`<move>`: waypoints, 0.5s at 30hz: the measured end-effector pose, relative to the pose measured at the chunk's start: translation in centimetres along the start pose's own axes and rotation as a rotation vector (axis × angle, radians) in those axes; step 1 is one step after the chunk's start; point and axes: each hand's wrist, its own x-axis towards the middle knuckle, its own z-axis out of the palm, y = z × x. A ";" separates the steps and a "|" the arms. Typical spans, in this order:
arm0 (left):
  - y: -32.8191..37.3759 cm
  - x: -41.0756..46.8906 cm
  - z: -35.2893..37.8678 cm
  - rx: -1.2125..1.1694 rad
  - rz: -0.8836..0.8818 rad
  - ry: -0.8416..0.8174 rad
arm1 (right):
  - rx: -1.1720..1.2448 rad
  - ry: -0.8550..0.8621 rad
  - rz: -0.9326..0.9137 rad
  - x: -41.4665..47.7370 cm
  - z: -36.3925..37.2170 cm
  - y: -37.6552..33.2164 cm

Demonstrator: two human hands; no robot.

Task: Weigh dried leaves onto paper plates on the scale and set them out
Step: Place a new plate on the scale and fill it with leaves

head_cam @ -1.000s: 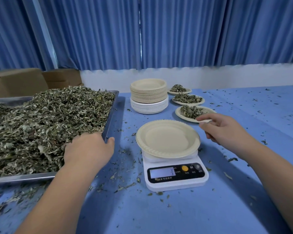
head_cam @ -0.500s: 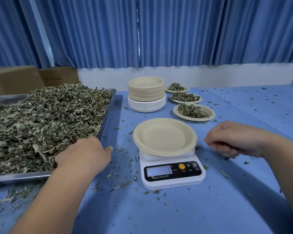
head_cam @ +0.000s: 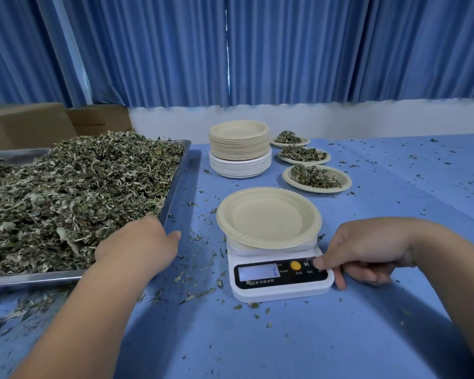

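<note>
Blue desk [head_cam: 285,348], bare paper plate [head_cam: 268,217] on scale [head_cam: 279,293].
Right grip [head_cam: 367,250] pinches its 3 o'clock corner, likely zeroing; left grip [head_cam: 140,247]: cannot tell.

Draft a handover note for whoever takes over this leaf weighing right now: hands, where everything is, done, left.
Left hand: on the dried leaves at the tray's near corner, fingers hidden.
Right hand: grips the scale's right end, thumb on a button.
Empty plate sits on the scale; plate stack behind it.
Done: three filled plates lined up beyond, to the right.
Left: load and weigh this plate, set it out, repeat.
</note>
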 end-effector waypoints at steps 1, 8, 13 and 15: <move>-0.1 0.1 0.0 -0.007 0.000 0.004 | 0.004 -0.008 0.006 0.0 0.0 0.0; -0.7 0.7 -0.1 -0.021 -0.003 0.045 | 0.010 -0.063 0.060 0.5 -0.1 -0.1; -1.0 1.0 -0.1 -0.028 -0.012 0.089 | 0.035 -0.069 0.028 0.7 0.0 0.4; -1.2 1.2 0.0 -0.051 -0.018 0.100 | 0.055 -0.070 -0.008 0.7 -0.2 0.8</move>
